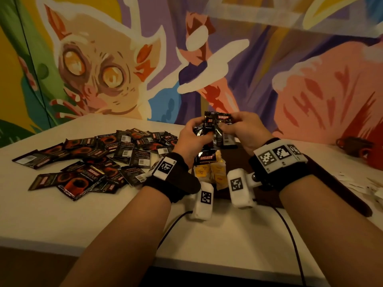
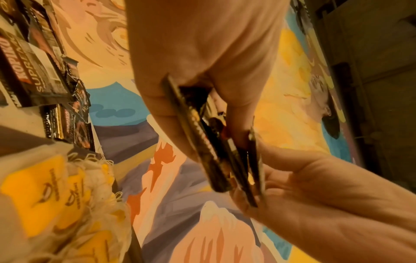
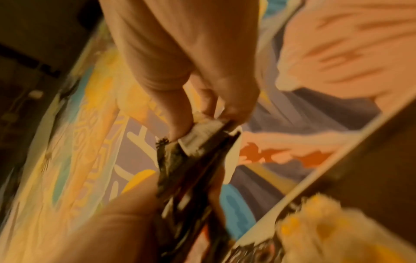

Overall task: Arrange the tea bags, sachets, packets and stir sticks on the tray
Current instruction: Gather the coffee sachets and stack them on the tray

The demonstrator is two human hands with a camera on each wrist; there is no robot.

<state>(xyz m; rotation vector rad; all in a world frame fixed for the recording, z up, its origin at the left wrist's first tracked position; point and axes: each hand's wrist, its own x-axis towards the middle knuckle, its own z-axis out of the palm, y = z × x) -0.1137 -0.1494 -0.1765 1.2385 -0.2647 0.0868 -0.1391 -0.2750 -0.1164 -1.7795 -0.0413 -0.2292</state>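
Observation:
Both hands are raised above the dark brown tray (image 1: 244,160) and hold a small bunch of black coffee sachets (image 1: 217,127) between them. My left hand (image 1: 191,134) grips the bunch from the left, and my right hand (image 1: 238,129) pinches it from the right. Seen edge-on, the sachets (image 2: 223,154) sit between the left thumb and fingers; the right fingers pinch the sachets (image 3: 198,160) in the blurred right wrist view. Yellow-tagged tea bags (image 1: 215,172) lie on the tray under the hands, with one sachet (image 1: 205,158) beside them.
A large loose pile of black sachets (image 1: 99,160) covers the white table (image 1: 83,214) left of the tray. Dark and red cups (image 1: 360,150) stand at the far right by the painted wall. White paper packets (image 1: 366,185) lie at the right edge. Cables run off the front.

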